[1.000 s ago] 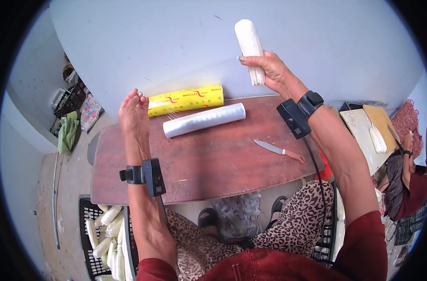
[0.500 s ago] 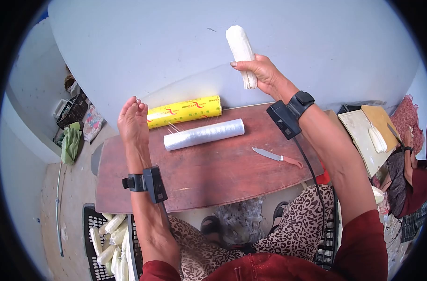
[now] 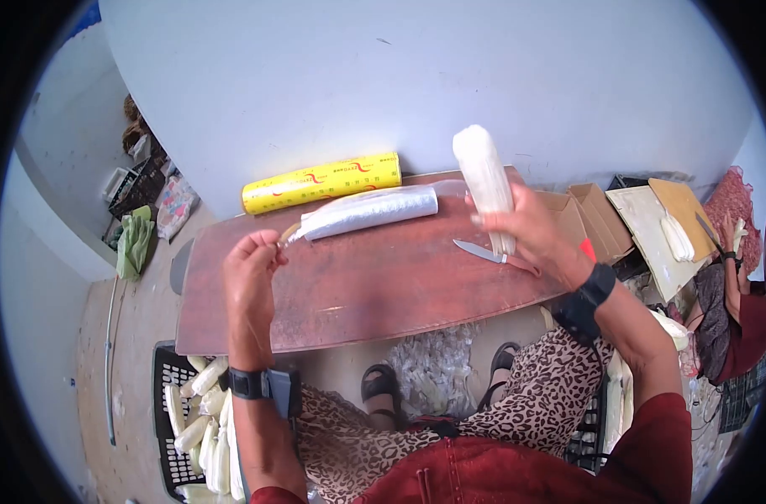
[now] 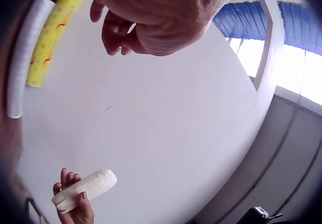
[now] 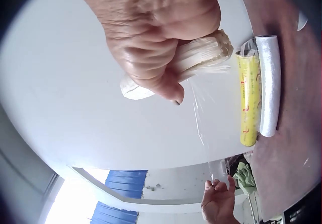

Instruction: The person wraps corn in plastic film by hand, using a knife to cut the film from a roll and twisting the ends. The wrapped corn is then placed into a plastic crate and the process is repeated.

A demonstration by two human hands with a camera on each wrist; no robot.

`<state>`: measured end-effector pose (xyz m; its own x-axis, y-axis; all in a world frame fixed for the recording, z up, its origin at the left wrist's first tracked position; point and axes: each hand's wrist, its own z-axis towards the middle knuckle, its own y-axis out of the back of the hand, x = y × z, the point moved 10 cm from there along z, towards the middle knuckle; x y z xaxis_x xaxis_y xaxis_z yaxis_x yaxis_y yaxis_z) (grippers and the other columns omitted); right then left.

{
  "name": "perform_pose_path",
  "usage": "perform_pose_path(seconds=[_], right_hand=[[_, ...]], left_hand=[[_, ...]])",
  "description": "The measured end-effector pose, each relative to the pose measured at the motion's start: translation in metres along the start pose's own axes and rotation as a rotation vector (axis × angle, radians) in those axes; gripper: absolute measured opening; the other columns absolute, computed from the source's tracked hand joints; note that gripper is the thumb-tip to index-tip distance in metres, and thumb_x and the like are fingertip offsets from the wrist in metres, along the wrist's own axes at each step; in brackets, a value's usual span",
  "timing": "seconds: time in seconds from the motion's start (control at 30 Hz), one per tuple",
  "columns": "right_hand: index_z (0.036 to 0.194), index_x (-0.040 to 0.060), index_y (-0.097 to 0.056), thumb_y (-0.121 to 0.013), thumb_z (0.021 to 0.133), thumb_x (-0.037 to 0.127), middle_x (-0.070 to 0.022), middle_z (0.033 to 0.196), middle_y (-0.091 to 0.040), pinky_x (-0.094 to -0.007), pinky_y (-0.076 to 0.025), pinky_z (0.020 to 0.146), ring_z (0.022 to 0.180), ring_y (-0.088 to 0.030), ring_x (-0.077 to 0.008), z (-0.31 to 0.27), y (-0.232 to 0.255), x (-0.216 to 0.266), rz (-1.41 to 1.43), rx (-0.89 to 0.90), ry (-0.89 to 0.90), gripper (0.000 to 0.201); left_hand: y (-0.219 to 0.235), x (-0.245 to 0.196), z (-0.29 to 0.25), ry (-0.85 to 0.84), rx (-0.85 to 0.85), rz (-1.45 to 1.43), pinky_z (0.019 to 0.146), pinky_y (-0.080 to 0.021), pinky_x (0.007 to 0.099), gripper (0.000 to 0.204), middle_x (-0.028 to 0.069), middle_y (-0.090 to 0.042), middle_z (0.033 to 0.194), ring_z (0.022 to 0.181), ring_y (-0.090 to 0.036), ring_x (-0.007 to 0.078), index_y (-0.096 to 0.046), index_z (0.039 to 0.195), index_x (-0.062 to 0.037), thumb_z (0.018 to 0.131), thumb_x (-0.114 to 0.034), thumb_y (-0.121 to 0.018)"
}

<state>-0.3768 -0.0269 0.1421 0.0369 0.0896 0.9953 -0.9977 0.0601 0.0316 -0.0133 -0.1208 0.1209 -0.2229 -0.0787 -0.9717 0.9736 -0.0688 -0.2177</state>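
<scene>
My right hand (image 3: 544, 231) grips the lower end of a thick, pale, stalk-like bundle (image 3: 482, 168), held upright above the table's right side. The thumb lies across its front. At the left, the thumb and fingers of my left hand (image 3: 250, 267) pinch clear cling film. A thin, shiny stretch of that film (image 5: 198, 121) spans between both hands in the right wrist view. Between the hands, a roll of cling film (image 3: 374, 212) lies on the table, with a yellow printed roll (image 3: 324, 182) behind it. A knife (image 3: 477, 249) with an orange-pink handle lies below my right hand.
The reddish-brown table (image 3: 357, 290) stands against a pale wall. A black crate (image 3: 162, 403) of pale bundles sits at the lower left. Cardboard boxes (image 3: 601, 223) stand right of the table. Another person (image 3: 740, 323) works by boards at far right.
My right hand has lowered the pale bundle and moved it right. My left hand has come down, its fingers now nearer the roll's left end. The film between my hands hangs lower.
</scene>
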Motion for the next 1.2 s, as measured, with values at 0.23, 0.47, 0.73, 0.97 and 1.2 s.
perform_pose_path(seconds=[0.23,0.47,0.73,0.97,1.2], right_hand=[[0.121,-0.0008,-0.055,-0.082,0.071,0.018,-0.0026,0.101,-0.062,-0.0268,-0.047,0.082,0.091,-0.055,-0.0094,-0.086,-0.026,-0.073,-0.123,0.066,-0.071,0.060],[0.116,-0.0018,-0.056,-0.082,0.067,0.023,-0.0064,0.096,-0.061,-0.0285,-0.046,0.081,0.089,-0.055,-0.0116,-0.120,-0.012,-0.137,-0.246,0.072,-0.126,0.061],[0.109,-0.0016,-0.058,-0.082,0.063,0.024,-0.0122,0.099,-0.062,-0.0330,-0.048,0.081,0.090,-0.060,-0.0210,-0.134,-0.010,-0.181,-0.412,0.116,-0.167,0.058],[0.105,-0.0003,-0.059,-0.082,0.062,0.028,-0.0130,0.097,-0.059,-0.0351,-0.047,0.080,0.090,-0.060,-0.0262,-0.137,-0.028,-0.187,-0.572,0.243,-0.234,0.056],[0.099,-0.0007,-0.059,-0.082,0.061,0.027,-0.0141,0.098,-0.058,-0.0375,-0.048,0.082,0.092,-0.060,-0.0295,-0.137,-0.032,-0.196,-0.634,0.275,-0.247,0.052]], left_hand=[[0.027,0.062,-0.070,0.096,0.034,0.141,0.063,-0.046,0.0242,0.013,0.0056,-0.062,0.080,0.066,-0.057,0.0125,-0.063,0.090,0.0039,0.083,0.006,-0.052],[0.039,0.091,-0.100,0.111,0.099,0.659,0.057,-0.046,0.0234,0.018,0.0043,-0.063,0.071,0.062,-0.058,0.0094,-0.066,0.089,0.0047,0.081,0.004,-0.050],[0.055,0.157,-0.112,0.275,0.214,0.924,0.060,-0.050,0.0277,0.016,0.0105,-0.067,0.069,0.064,-0.065,0.0133,-0.070,0.087,0.0017,0.078,-0.001,-0.056],[0.059,0.164,-0.124,0.352,0.250,1.032,0.062,-0.053,0.0301,0.017,0.0130,-0.069,0.071,0.062,-0.068,0.0181,-0.070,0.087,0.0019,0.077,-0.001,-0.056],[0.059,0.185,-0.133,0.409,0.354,1.122,0.070,-0.055,0.0345,0.019,0.0180,-0.069,0.077,0.073,-0.070,0.0257,-0.071,0.087,0.0011,0.074,-0.004,-0.059]])
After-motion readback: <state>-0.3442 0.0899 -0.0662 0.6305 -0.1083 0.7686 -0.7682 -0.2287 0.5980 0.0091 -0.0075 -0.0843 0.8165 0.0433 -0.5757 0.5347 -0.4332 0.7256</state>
